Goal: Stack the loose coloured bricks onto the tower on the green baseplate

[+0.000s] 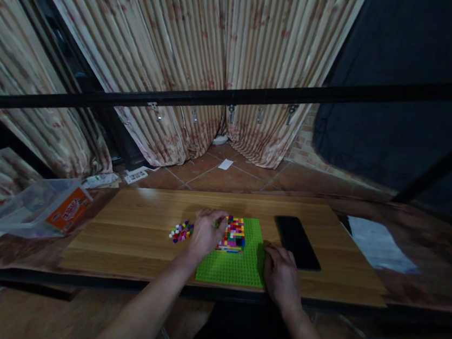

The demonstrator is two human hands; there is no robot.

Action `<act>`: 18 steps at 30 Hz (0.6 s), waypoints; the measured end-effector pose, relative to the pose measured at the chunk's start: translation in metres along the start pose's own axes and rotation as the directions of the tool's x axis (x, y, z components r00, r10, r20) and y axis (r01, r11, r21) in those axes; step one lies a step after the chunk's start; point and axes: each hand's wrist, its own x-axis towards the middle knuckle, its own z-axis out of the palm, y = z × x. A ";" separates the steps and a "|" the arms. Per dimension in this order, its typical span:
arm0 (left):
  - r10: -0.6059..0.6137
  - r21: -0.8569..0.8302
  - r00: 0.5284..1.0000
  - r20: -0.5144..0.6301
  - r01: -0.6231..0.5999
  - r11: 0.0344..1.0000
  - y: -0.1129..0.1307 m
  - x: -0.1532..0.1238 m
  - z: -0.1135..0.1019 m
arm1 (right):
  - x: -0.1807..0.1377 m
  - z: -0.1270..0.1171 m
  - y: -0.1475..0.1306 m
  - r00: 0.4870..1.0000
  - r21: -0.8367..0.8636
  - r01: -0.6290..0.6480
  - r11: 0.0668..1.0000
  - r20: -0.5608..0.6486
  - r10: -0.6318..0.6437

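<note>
A green studded baseplate (244,264) lies on the wooden table (137,230), with a patch of small coloured bricks (234,233) built on its far left part. My left hand (205,232) rests at the plate's left edge, fingers curled toward the coloured patch; whether it pinches a brick is hidden. A small heap of loose coloured bricks (181,232) lies just left of that hand. My right hand (280,273) lies on the table at the plate's right edge, fingers bent and touching the plate, holding nothing I can see.
A black phone (297,242) lies flat right of the plate. A clear plastic bag with an orange packet (42,208) sits off the table's left end. A black metal bar (234,97) crosses the view above. Striped curtains and a tiled floor lie beyond.
</note>
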 end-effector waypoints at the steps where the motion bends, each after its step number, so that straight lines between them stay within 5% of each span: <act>1: 0.018 0.035 1.000 0.011 -0.018 0.999 0.003 0.004 0.003 | 0.000 0.000 -0.001 1.000 -0.001 -0.006 1.000 -0.001 0.006; 18: -0.114 -0.005 0.992 0.052 0.114 0.993 0.006 0.015 0.027 | 0.002 -0.005 -0.007 0.999 -0.003 -0.027 1.000 0.019 0.027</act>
